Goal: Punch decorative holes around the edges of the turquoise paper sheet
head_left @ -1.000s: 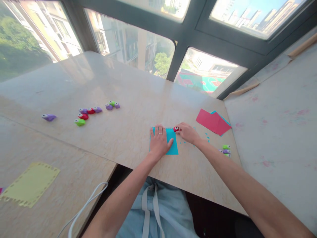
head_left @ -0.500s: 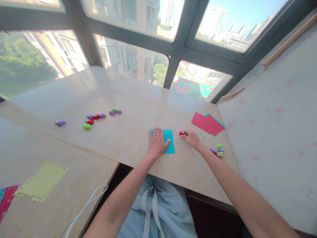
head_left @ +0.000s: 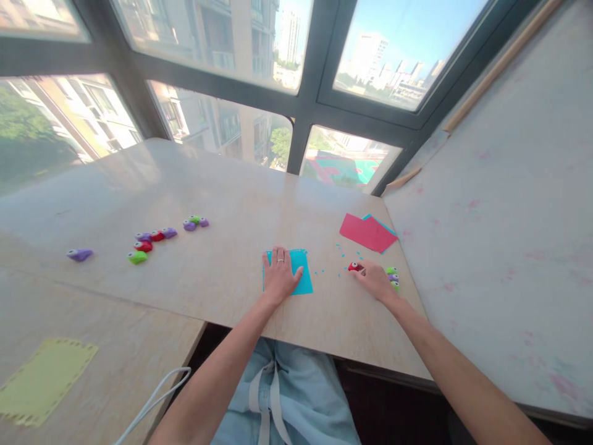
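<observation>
1. Pinching fingers of the right hand (head_left: 374, 282) are closing around a small red punch (head_left: 353, 266), right of the frame's centre; its white eye is facing outward, and whether it is touching the table (head_left: 231, 278) is remaining unclear.
2. Left hand (head_left: 278, 277): lying flat near the middle of the frame, fingers extended and thumb spreading to the right, it is pressing on a blue sheet (head_left: 304, 283) and grasping nothing. One finger is wearing a ring (head_left: 280, 260).
3. Blue sheet: it is resting on the table beneath the left hand, well apart from the red punch. Small marks are showing along its upper edge, too fine to distinguish.
4. Blue paper bits (head_left: 323, 271) are lying scattered between the sheet and the right hand, and also just above that hand.
5. Green and purple punches (head_left: 393, 278) are standing together just beside the right hand, which is partly hiding them.
6. Red papers (head_left: 362, 230) are overlapping farther up on the right, a blue edge showing from beneath.
7. Other punches, purple, red and green, are sitting at centre left: a trio (head_left: 195, 222), a group of five (head_left: 151, 241) and a single purple one (head_left: 80, 254).
8. Yellow sheet (head_left: 49, 378): it is occupying the lower left, holes lining its borders; a white cable (head_left: 155, 394) is curving nearby.
</observation>
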`<control>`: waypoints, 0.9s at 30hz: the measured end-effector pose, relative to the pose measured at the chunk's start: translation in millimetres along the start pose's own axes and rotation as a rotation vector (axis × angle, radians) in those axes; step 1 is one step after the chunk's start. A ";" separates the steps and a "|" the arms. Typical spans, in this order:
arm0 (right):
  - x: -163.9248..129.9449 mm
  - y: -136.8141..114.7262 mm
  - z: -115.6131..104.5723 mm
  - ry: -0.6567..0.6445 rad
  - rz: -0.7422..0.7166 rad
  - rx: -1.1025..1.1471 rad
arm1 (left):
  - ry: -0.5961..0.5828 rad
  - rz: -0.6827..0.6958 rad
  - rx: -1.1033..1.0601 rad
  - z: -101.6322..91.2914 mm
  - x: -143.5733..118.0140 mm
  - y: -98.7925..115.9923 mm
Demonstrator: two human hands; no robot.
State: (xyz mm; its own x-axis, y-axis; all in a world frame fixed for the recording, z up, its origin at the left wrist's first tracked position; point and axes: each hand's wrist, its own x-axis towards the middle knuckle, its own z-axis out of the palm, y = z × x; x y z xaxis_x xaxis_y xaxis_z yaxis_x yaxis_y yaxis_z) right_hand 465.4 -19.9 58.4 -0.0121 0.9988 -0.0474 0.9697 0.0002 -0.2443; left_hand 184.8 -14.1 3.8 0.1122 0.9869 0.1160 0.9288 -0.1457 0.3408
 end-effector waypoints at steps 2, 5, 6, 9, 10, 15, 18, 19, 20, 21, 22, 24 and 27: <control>-1.9 0.3 -3.7 -0.008 0.006 -0.071 | 0.002 0.001 -0.004 0.1 0.3 -0.4; -2.6 1.0 -5.0 -0.024 0.023 -0.154 | 0.002 -0.005 -0.004 0.1 0.9 -0.7; -2.6 1.3 -5.0 -0.030 0.031 -0.174 | 0.003 -0.006 -0.003 0.1 1.1 -0.6; -2.2 2.1 -5.3 -0.047 0.061 -0.218 | 0.000 -0.007 0.002 0.4 1.2 -0.7; -2.0 2.2 -5.7 -0.051 0.071 -0.229 | -0.002 -0.008 0.004 0.5 1.2 -0.8; -0.7 1.6 -10.2 -0.086 0.137 -0.286 | -0.001 -0.009 0.010 0.7 1.0 -1.3; -1.0 -0.1 -15.3 -0.125 0.168 -0.331 | -0.001 -0.011 0.000 0.5 1.1 -1.5; -1.7 -1.4 -17.4 -0.136 0.174 -0.348 | -0.003 -0.013 -0.003 0.5 1.1 -1.5; -2.9 -3.3 -19.5 -0.143 0.177 -0.366 | -0.005 -0.016 -0.007 0.5 1.1 -1.6; -4.5 -5.6 -21.5 -0.145 0.177 -0.383 | -0.007 -0.020 -0.012 0.5 1.0 -1.8; -6.5 -8.5 -23.1 -0.144 0.169 -0.398 | -0.006 -0.025 -0.018 0.4 0.7 -1.9; -11.9 -15.3 -23.3 -0.119 0.137 -0.421 | -0.001 -0.030 -0.037 -0.4 0.0 -2.0; -22.0 -25.3 -12.4 -0.056 0.015 -0.446 | 0.003 -0.027 -0.070 -2.0 -1.7 -2.4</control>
State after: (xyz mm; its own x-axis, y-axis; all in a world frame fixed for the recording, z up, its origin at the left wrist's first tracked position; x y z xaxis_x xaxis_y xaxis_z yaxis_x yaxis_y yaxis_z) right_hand 444.2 -41.2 77.6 0.0016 0.9946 -0.1036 0.9801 0.0190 0.1976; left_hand 181.7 -15.6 4.6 0.0866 0.9903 0.1090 0.9046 -0.1240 0.4077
